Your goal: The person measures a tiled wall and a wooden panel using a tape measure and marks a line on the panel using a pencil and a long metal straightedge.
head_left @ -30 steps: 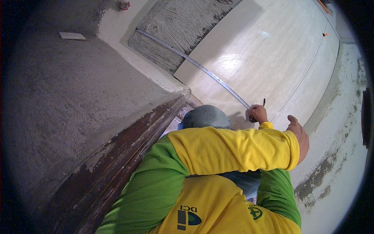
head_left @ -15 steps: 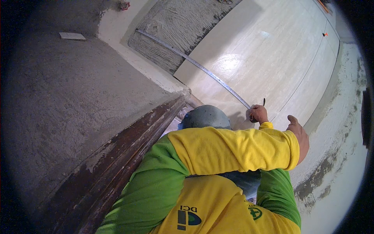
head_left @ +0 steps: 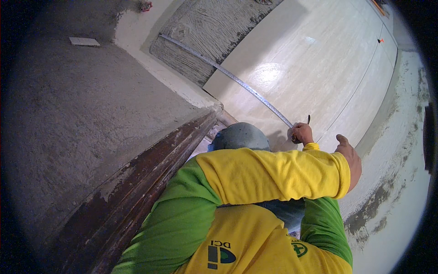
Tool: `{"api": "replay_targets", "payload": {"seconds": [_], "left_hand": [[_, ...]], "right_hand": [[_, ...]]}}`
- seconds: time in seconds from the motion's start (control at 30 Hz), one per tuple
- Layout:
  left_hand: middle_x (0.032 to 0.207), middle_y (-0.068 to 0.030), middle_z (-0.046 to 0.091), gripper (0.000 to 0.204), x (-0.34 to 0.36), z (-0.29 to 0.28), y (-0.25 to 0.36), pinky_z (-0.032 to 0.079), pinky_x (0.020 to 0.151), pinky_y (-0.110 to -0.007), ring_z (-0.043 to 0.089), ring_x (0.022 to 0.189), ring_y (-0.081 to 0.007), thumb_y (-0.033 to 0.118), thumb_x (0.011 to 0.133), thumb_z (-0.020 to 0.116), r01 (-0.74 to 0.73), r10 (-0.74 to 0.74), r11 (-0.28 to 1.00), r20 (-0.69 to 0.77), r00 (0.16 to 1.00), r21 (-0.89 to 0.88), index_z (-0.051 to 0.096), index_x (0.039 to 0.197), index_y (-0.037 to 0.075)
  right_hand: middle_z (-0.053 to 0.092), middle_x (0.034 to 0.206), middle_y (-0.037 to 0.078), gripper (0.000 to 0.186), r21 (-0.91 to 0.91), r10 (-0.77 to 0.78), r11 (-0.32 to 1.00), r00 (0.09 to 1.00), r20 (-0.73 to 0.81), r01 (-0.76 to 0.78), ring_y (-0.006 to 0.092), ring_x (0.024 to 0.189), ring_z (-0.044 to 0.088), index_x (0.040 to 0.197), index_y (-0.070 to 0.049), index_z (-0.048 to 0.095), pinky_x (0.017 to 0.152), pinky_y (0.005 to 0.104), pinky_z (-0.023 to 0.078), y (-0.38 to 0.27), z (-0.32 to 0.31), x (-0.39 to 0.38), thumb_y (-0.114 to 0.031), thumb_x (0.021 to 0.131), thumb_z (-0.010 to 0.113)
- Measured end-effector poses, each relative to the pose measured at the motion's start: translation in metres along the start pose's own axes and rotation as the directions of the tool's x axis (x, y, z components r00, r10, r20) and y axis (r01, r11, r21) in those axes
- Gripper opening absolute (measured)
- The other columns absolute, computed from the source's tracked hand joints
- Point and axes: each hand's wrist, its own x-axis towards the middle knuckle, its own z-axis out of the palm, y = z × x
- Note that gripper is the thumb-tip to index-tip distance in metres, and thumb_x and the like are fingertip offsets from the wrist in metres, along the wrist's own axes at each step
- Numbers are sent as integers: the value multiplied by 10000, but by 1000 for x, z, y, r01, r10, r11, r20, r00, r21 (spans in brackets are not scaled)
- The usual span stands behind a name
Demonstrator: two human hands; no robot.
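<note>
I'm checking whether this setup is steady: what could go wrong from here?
The tape blade stretches from the right hand to the edge of the ridged grey surface, and no hand is at its far end, so that end might slip. The left forearm crosses over the right one, so shifting the left arm could jog the tape.

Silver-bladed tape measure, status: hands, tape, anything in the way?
Right bare hand gripping silver-bladed tape measure. Left bare hand right of it, grip unclear. Tape extended across glossy cream tile and grey ridged mortar; nothing visibly crossing it.
</note>
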Motion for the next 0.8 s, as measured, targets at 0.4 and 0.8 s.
{"api": "replay_targets", "payload": {"seconds": [0.4,0.8], "left_hand": [[1073,-171,664,334,2,3,0,323,1003,-585,606,1032,-310,189,885,527,19,-19,1000,-38,999,9,645,1131,-4],[1059,-173,666,328,1,7,4,320,1004,-581,602,1034,-315,191,874,534,81,-79,996,-83,993,30,657,1111,0]], "right_hand": [[684,774,169,223,-14,35,999,999,26,-35,334,730,673,797,-81,732,671,399,527,-6,-3,-2,-276,707,673],[682,775,168,243,-60,-6,998,1000,10,7,337,735,669,801,-77,727,675,405,526,2,1,3,-293,704,672]]}}
